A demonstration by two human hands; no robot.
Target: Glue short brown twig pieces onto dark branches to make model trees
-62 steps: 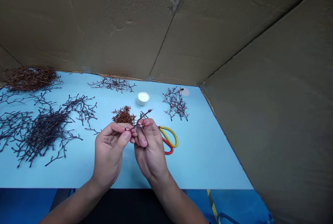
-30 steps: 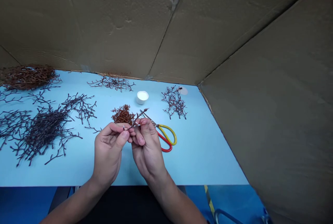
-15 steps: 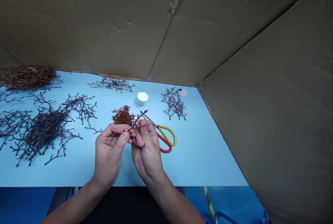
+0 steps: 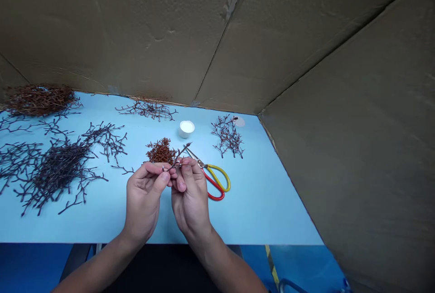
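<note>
My left hand (image 4: 146,195) pinches a dark branching twig (image 4: 176,158) between thumb and forefinger, its budded tip pointing up and to the right. Whitish dabs show on some of its short side stubs. My right hand (image 4: 192,193) is closed against the same twig, thumb and fingertips pressed together around a small reddish-brown sprig piece that mostly hides behind them. Just beyond the fingers lies a heap of small reddish-brown sprigs (image 4: 161,150). Scissors (image 4: 217,179) with one red and one yellow handle rest beside my right hand. A small white cup (image 4: 186,129) with white contents stands farther back.
Dark twigs (image 4: 59,166) are piled on the left of the light blue table (image 4: 265,202). A brown tangle (image 4: 41,99) sits at the back left, loose stems (image 4: 147,109) at the back middle. Several branched twigs (image 4: 227,135) lie right. Cardboard walls (image 4: 163,34) enclose the back and right.
Both hands keep their grip at the twig and have barely moved. My right fingertips have shifted slightly left along it. The view has moved a little.
</note>
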